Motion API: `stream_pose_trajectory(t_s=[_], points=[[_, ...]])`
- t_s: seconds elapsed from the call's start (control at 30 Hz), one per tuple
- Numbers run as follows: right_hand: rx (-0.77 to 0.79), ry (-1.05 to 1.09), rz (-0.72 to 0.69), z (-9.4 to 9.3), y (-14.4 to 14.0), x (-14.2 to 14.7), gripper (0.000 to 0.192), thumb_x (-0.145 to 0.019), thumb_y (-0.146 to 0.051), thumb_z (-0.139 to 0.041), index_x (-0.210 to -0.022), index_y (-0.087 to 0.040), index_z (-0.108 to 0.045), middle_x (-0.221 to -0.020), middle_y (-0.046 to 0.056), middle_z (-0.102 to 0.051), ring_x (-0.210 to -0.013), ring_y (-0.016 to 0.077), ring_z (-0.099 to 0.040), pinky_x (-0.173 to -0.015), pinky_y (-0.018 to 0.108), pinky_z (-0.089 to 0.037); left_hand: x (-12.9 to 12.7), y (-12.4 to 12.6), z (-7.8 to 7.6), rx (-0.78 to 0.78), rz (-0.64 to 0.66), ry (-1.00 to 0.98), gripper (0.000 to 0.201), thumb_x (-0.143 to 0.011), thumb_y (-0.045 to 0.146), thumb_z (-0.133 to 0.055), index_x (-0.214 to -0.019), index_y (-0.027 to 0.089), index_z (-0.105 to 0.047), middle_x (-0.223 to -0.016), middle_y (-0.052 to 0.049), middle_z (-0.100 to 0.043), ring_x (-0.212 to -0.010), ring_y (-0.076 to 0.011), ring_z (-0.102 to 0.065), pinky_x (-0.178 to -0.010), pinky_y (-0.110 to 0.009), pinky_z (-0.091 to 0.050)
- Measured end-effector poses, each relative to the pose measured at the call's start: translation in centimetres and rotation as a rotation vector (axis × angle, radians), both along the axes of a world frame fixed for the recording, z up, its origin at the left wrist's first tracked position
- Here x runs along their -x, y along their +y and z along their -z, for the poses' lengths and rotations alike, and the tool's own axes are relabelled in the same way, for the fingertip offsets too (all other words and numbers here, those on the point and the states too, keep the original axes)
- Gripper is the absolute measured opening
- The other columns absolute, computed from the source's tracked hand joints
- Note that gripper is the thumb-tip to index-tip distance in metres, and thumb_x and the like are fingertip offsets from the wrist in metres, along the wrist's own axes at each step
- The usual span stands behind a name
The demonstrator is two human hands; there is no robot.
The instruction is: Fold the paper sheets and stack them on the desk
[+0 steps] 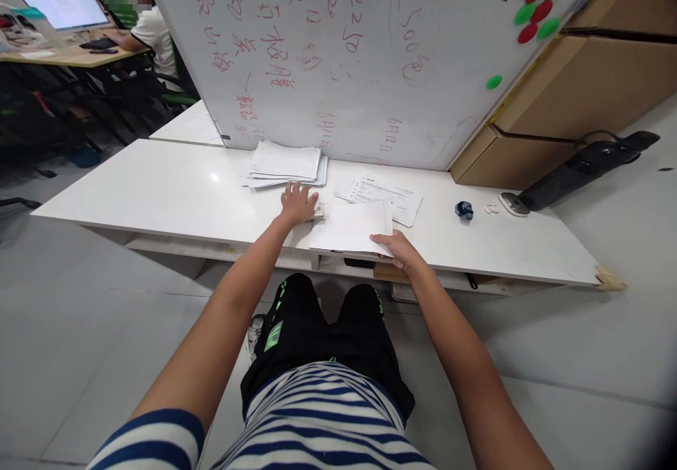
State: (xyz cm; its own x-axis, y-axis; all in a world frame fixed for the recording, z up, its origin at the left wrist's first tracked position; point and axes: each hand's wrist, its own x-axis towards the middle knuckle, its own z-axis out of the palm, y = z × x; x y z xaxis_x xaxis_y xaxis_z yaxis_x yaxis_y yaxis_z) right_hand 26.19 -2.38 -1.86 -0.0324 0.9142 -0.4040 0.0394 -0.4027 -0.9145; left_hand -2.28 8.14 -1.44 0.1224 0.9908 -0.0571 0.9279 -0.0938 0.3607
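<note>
My right hand (400,249) grips the near right corner of a white stack of paper (352,229), thumb on top and fingers underneath. The paper lies at the front edge of the white table. At the paper's left edge, my left hand (299,203) rests palm down with its fingers spread. A small grey metallic device (317,213), perhaps a stapler, shows beside and partly under that palm; most of it is hidden. Just beyond the left hand lies an uneven pile of papers (285,161). Printed sheets (399,198) lie behind the held paper.
A whiteboard (338,53) with red writing stands along the back of the white table (174,181). Cardboard boxes (592,85), a black bottle-like object (587,170) and a small dark blue object (464,210) are on the right. A person (156,36) sits at a desk far left.
</note>
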Motion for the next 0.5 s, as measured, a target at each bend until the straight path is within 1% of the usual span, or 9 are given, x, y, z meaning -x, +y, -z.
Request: stream_pose_trajectory(t_s=[0.1, 0.3, 0.4, 0.5], points=[[0.007, -0.008, -0.046, 0.3, 0.4, 0.7, 0.041, -0.068, -0.028, -0.075, -0.104, -0.013, -0.065, -0.100, 0.011, -0.073, -0.071, 0.0182, -0.065, -0.050, 0.025, -0.050, 0.0, 0.1, 0.1, -0.024, -0.031, -0.014, 0.071, -0.093, 0.060, -0.018, -0.148, 0.019, -0.036, -0.163, -0.013, -0.014, -0.150, -0.0326, 0.005, -0.117, -0.057, -0.007], [0.013, 0.010, -0.089, 0.1, 0.5, 1.9, 0.043, -0.069, -0.028, -0.075, -0.108, -0.014, -0.064, -0.103, 0.011, -0.073, -0.083, 0.0218, -0.068, -0.062, 0.029, -0.056, 0.1, 0.1, 0.5, -0.023, -0.014, -0.048, 0.066, -0.093, 0.059, -0.023, -0.145, 0.023, -0.041, -0.163, -0.009, -0.017, -0.150, -0.0321, 0.004, -0.117, -0.056, -0.007], [-0.006, 0.012, -0.099, 0.3, 0.5, 1.9, 0.043, -0.069, -0.028, -0.075, -0.108, -0.014, -0.065, -0.103, 0.011, -0.073, -0.084, 0.0222, -0.068, -0.064, 0.030, -0.056, 0.0, 0.1, 0.4, -0.018, -0.021, -0.050, 0.065, -0.093, 0.059, -0.023, -0.144, 0.025, -0.041, -0.162, -0.008, -0.018, -0.150, -0.0320, 0.003, -0.117, -0.056, -0.008], [-0.013, -0.003, -0.111, 0.5, 0.6, 1.8, 0.042, -0.069, -0.029, -0.076, -0.107, -0.014, -0.065, -0.101, 0.011, -0.073, -0.081, 0.0213, -0.068, -0.065, 0.030, -0.056, 0.0, 0.1, 0.4, -0.015, -0.012, -0.050, 0.065, -0.093, 0.058, -0.024, -0.145, 0.023, -0.041, -0.162, -0.010, -0.019, -0.150, -0.0325, 0.003, -0.117, -0.057, -0.008]])
